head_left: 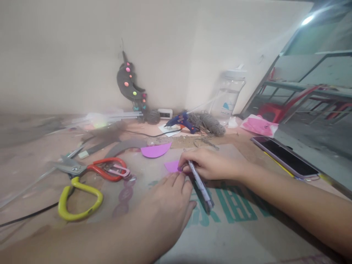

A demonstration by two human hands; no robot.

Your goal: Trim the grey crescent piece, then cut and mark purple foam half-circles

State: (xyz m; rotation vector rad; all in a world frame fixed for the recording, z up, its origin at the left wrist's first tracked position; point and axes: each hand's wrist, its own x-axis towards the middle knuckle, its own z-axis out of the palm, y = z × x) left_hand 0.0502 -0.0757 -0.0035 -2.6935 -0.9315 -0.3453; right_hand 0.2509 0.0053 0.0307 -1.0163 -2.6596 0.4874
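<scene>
The small purple piece lies right at your fingertips, near the far edge of the printed sheet, just beyond your left hand and to the left of your right hand's fingers. Its visible part runs roughly left to right; the rest is hidden by your fingers, so neither hand is clearly nearer. Your right hand is closed around the pen, whose long axis slants from your fingers back towards the sheet's near edge, leaning a little right. Your left hand is palm down, fingers extended and close together, thumb apart. Beyond the small piece and to its left sits the purple half-round, straight side towards the table's far edge, curve towards you. The sheet carries large green characters, partly covered by your hands and too blurred to read surely. The bottle bears a blue mark with small lettering beneath that you can't make out reliably.
</scene>
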